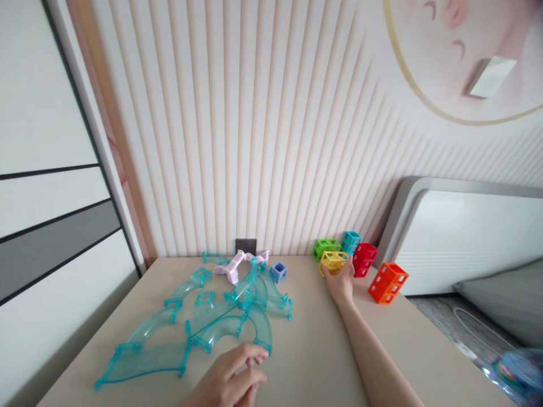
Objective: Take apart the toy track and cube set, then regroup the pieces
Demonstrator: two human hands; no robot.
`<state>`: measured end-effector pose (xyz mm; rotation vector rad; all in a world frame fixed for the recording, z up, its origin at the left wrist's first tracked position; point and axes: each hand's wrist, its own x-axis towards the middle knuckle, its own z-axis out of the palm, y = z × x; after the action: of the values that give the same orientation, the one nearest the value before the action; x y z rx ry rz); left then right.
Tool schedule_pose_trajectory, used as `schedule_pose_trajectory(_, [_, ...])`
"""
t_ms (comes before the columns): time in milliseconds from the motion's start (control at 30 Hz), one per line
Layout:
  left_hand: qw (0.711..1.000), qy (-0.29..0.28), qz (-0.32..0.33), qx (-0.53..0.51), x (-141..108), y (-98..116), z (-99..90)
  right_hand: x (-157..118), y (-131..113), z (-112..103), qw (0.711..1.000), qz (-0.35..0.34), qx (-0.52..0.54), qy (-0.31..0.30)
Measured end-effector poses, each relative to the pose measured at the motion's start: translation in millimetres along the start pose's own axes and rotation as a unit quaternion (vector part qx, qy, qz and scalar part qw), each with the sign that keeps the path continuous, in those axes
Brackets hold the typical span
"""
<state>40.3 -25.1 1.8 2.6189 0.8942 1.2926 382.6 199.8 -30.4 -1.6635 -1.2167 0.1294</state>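
My right hand [341, 284] reaches to the back right of the table, thumb and fingers closed around the sides of a yellow open-frame block [333, 260]. Close around it stand a green block [326, 249], a light-blue block [350, 242] and a red block [365, 259]. An orange-red block [387, 284] stands farther right. My left hand [233, 374] is at the near edge, its fingers half bent and apart, with nothing in them. Just beyond its fingertips lie clear teal track pieces [231, 326], several of them joined or overlapping.
A pale purple faceted piece [232, 269] and a small blue cube [279, 272] lie toward the back of the table [305, 339]. Behind are a ribbed wall [263, 141] and a black socket [246, 246]. A bed headboard [475, 237] borders the right side.
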Motion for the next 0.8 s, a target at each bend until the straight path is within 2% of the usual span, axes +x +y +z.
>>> schedule_pose_trajectory(400, [1.0, 0.004, 0.012, 0.01, -3, -5, 6.3, 6, 8, -1, 1.0, 0.004, -0.011, -0.01])
schedule_pose_trajectory(633, [0.999, 0.02, 0.048, 0.012, -7, -17, 16.6, -5, -1, -4, 0.999, -0.012, -0.041, 0.003])
schedule_pose_trajectory(733, [0.999, 0.007, 0.05, 0.019, -4, -14, 12.9, -20, -18, -9, 0.996, -0.069, -0.051, 0.014])
schedule_pose_trajectory(800, [0.998, -0.011, 0.053, 0.014, -1, -11, 9.3, -33, -35, -10, 0.989, -0.146, -0.025, -0.015])
